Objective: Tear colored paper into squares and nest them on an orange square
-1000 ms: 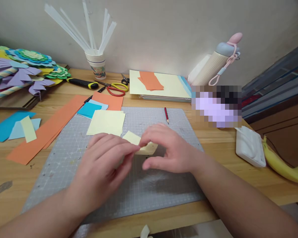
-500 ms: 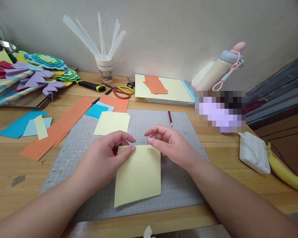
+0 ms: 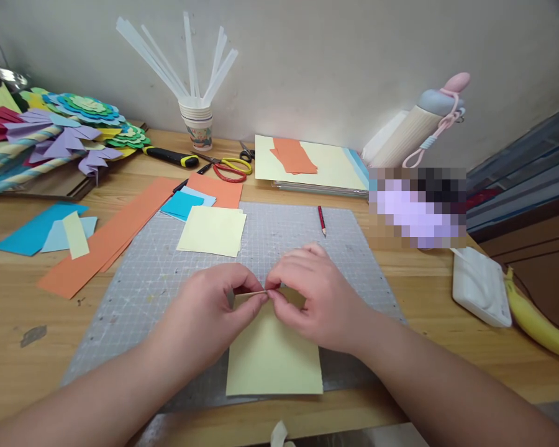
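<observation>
A pale yellow sheet of paper hangs tilted over the near part of the grey cutting mat. My left hand pinches its top edge between thumb and forefinger. Right beside it, my right hand pinches the same edge, and the two sets of fingertips touch or nearly touch. Beyond the hands, more pale yellow squares of paper lie stacked on the mat. A red and black pencil rests at the mat's far right.
Orange strips and blue paper lie left. Farther back are scissors, a yellow-black cutter, a paper cup with white strips, and paper flowers. A bottle, white device and banana stand right.
My right hand has moved left and closed on the paper's top edge, meeting my left fingers. The sheet has shifted slightly right and down in view.
</observation>
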Demonstrator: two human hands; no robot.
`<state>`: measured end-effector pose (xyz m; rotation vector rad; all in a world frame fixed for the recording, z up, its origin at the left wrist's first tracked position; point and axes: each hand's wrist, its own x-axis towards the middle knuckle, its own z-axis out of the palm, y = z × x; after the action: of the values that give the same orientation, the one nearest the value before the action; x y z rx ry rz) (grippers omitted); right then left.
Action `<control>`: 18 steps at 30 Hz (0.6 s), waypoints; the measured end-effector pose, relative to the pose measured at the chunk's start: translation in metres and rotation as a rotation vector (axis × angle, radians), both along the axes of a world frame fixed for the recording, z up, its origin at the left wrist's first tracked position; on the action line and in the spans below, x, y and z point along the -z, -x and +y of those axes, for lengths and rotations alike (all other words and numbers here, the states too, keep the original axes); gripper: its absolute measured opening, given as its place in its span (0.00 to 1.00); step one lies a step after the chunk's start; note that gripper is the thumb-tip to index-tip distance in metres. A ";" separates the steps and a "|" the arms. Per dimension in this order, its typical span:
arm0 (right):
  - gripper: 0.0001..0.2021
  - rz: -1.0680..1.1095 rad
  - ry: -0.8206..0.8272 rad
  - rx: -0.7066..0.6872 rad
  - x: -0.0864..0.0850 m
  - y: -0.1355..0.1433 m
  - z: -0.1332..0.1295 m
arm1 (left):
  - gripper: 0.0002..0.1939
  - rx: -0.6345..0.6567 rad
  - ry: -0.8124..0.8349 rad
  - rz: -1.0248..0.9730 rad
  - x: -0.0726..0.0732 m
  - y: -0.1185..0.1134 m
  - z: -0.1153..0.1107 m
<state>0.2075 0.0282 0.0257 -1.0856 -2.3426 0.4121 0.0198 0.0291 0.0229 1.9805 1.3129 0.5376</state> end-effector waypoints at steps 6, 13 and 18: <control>0.05 -0.045 -0.105 0.026 0.003 0.002 -0.002 | 0.08 0.113 -0.132 -0.096 -0.002 0.000 -0.005; 0.07 -0.056 -0.180 0.073 -0.002 -0.013 0.010 | 0.07 -0.004 -0.128 -0.129 -0.009 0.008 -0.001; 0.08 -0.043 -0.166 0.209 -0.003 -0.037 0.029 | 0.10 -0.131 0.048 -0.203 -0.017 0.013 0.007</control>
<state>0.2443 0.0573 0.0285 -1.2527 -2.2255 0.1157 0.0066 0.0357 0.0398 1.7590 1.3206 0.7423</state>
